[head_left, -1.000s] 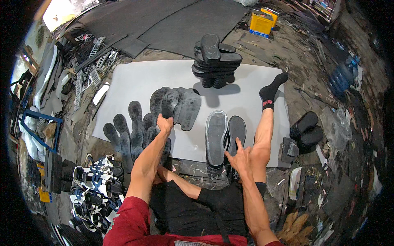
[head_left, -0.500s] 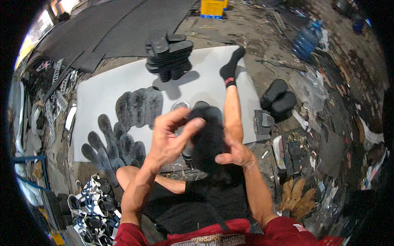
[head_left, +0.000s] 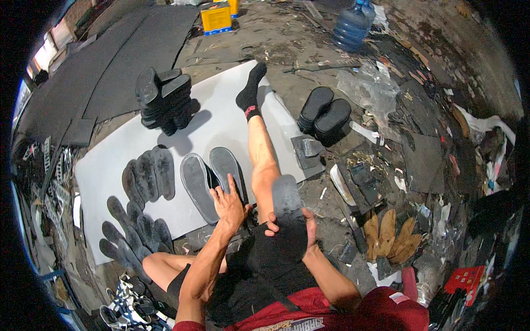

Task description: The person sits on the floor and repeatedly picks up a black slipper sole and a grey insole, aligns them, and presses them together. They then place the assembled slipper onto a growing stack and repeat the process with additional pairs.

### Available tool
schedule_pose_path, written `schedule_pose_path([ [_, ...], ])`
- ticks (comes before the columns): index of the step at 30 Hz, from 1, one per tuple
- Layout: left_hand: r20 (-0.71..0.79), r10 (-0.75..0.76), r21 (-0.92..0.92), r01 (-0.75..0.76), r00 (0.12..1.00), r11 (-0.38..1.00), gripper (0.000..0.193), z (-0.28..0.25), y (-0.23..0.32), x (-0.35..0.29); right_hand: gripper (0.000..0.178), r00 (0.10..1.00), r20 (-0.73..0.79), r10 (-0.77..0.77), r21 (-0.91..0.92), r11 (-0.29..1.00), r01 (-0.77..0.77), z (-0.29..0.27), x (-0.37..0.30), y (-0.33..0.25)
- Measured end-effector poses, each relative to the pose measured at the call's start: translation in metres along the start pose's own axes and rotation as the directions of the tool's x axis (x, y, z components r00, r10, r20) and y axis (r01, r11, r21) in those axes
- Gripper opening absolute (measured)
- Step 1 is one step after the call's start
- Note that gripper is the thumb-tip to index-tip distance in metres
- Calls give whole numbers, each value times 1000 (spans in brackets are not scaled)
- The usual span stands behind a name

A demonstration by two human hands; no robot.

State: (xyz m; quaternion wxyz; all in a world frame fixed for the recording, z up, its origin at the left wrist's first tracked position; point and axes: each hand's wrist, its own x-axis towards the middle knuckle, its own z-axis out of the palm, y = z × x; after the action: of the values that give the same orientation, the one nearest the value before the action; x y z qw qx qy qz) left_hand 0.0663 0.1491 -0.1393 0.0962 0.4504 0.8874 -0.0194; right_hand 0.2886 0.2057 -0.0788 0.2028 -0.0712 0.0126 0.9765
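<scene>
My right hand (head_left: 311, 229) is closed around a shoe sole (head_left: 287, 194), grey and worn-looking at its upper end, held upright over my lap. My left hand (head_left: 229, 208) reaches to a pair of sole-shaped pieces on the white sheet, fingers stretched out. Its fingertips are at the right grey sole (head_left: 224, 164), either touching or just over it. Beside that lies the left grey sole (head_left: 194, 179), with a raised dark edge. Several dark insoles (head_left: 148, 175) lie side by side further left, and more insoles (head_left: 135, 226) fan out nearer me.
A stack of black soles (head_left: 165, 102) stands on the far part of the white sheet (head_left: 113, 146). My outstretched leg (head_left: 260, 146) crosses its right side. Beyond are two black soles (head_left: 324, 113), a brown glove (head_left: 389, 237) and a blue water jug (head_left: 352, 27). Strappy sandals (head_left: 135, 303) pile up at lower left.
My left hand has left the dark sole before me and come down to the grey soles. My right hand keeps its sole, now further right. The whole view has swung right.
</scene>
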Motion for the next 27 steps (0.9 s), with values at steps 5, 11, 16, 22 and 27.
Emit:
schedule_pose_path([
  [5,-266,-81,-197,28,961,980,122,-3,3,1,70,997,15,81,-27,996,-81,-5,10,0],
  [11,-392,-230,-501,3,891,865,86,-101,-6,-21,78,997,-13,77,-87,993,-78,-6,8,-3],
  [16,-618,-297,-546,-125,728,828,90,-102,-46,-82,77,992,20,122,-228,967,-115,3,19,6],
  [22,-412,-451,-567,164,792,807,99,-27,-98,-105,81,972,62,225,-303,933,-197,22,68,44],
  [27,-229,-517,-646,268,825,714,98,-33,-90,-98,70,956,-22,294,-409,870,-277,13,90,60],
])
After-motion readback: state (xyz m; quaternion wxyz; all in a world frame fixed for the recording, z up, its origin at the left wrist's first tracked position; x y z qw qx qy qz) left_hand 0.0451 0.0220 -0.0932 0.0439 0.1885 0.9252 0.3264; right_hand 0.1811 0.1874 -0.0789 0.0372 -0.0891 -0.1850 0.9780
